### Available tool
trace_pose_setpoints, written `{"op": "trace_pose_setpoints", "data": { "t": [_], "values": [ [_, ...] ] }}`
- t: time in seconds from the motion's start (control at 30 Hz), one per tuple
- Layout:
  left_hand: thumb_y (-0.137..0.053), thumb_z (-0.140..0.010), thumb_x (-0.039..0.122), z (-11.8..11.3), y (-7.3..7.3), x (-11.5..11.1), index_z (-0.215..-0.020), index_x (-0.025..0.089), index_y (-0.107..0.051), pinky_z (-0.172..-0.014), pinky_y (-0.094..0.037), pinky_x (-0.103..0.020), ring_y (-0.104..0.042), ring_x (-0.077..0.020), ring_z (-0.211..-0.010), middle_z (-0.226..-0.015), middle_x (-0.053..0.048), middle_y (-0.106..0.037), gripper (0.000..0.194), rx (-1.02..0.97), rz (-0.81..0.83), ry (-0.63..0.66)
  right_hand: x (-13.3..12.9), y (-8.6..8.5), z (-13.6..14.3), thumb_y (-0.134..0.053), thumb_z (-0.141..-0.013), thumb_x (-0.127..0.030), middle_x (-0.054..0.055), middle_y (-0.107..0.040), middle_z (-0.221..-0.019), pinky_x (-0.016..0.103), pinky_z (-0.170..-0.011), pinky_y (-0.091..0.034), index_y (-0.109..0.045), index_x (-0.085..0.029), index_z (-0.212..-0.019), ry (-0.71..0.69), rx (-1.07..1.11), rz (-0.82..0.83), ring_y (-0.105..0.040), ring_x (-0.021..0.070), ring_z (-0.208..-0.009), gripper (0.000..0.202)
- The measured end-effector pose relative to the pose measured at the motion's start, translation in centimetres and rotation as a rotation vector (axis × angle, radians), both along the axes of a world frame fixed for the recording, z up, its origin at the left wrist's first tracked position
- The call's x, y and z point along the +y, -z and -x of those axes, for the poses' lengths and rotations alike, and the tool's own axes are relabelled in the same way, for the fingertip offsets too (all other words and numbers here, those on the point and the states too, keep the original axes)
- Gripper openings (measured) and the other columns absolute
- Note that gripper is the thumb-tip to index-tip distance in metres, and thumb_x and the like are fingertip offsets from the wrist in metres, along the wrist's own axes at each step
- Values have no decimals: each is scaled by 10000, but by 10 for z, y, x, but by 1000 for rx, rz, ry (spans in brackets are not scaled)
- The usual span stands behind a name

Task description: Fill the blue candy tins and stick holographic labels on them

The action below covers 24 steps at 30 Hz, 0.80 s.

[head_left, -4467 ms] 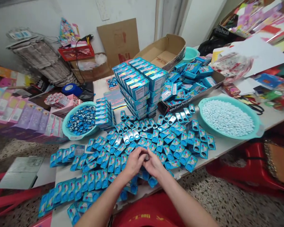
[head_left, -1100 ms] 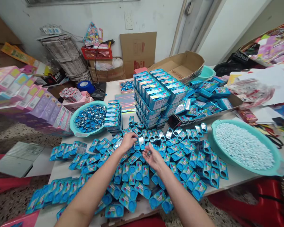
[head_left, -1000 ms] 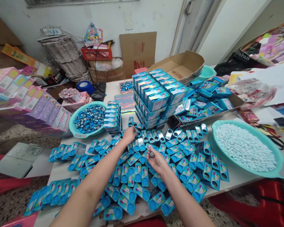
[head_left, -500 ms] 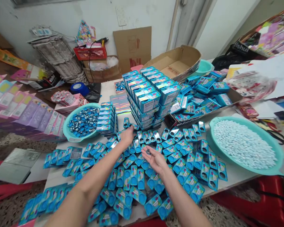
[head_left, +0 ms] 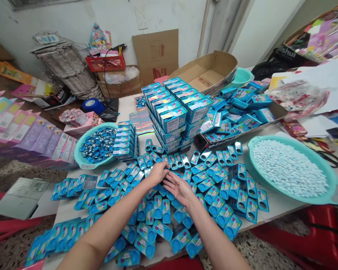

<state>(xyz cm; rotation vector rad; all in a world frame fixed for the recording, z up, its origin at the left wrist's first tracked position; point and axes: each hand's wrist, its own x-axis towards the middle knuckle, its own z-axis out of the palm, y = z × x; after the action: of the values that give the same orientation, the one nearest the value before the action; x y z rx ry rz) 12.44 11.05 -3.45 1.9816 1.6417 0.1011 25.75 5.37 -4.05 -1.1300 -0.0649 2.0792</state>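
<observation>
My left hand (head_left: pixel 159 173) is closed, thumb and fingers pinched together at the fingertips of my right hand. What it pinches, if anything, is hidden. My right hand (head_left: pixel 181 189) is turned partly palm up with its fingers stretched out and a little apart; no object shows on it. Both hands hover over rows of small blue tins (head_left: pixel 166 210) with printed fronts. Many near tins have a blue round cap fitted. Several tins at the right, such as one tin (head_left: pixel 252 210), have a dark round hole instead.
A turquoise basin of silver-and-blue round caps (head_left: pixel 98 145) stands left. Another basin (head_left: pixel 252 165) with pale candies is at right. Stacked tins (head_left: pixel 171 120) rise behind my hands. A carton (head_left: pixel 240 132) holds piled blue tins; a second cardboard box (head_left: pixel 208 73) stands behind.
My left hand has moved right and down from the tins by the stack to my right hand. The small round cap seen on my right fingers earlier is out of sight.
</observation>
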Motion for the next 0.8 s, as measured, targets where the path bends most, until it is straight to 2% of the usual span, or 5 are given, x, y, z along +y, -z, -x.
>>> {"op": "trace_pose_setpoints", "data": {
  "t": [0.13, 0.3, 0.5, 0.7, 0.8],
  "values": [
    [-564, -764, 211, -6, -5, 30, -972, 157, -580, -664, -447, -227, -642, -155, -715, -770, -31, -674, 216, 123, 99, -78, 0, -1, -11, -629, -775, -276, 80, -652, -1114, 291, -751, -505, -626, -184, -990, 18, -54, -52, -668, 157, -824, 234],
    [-717, -607, 187, -19, -3, 58, -875, 118, -612, -640, -444, -250, -648, -254, -862, -857, -128, -683, 296, 240, 184, -67, -1, 2, -28, -677, -721, -288, 74, -685, -1017, 282, -749, -500, -641, -174, -943, 76, -98, -49, -664, 155, -809, 252],
    [-613, -743, 258, -11, -2, 54, -901, 172, -612, -568, -443, -194, -643, -138, -585, -614, 3, -661, 180, 250, 315, -7, -4, 7, -38, -720, -665, -326, 74, -683, -988, 289, -777, -488, -650, -174, -933, 118, -144, -35, -656, 162, -833, 316],
    [-601, -734, 190, -19, -6, 51, -980, 152, -591, -714, -467, -267, -643, -234, -914, -925, -106, -687, 250, 361, 206, 26, 0, 10, -35, -724, -636, -372, 65, -671, -998, 289, -765, -484, -652, -189, -924, 107, -173, -74, -640, 157, -818, 349],
    [-551, -769, 169, -25, -11, 46, -1089, 135, -550, -767, -468, -322, -610, -277, -1004, -1005, -156, -665, 322, 415, 159, 34, 2, 15, -34, -653, -691, -424, 71, -663, -973, 312, -717, -488, -636, -185, -963, 25, -338, -163, -626, 172, -780, 363]
  ]
}}
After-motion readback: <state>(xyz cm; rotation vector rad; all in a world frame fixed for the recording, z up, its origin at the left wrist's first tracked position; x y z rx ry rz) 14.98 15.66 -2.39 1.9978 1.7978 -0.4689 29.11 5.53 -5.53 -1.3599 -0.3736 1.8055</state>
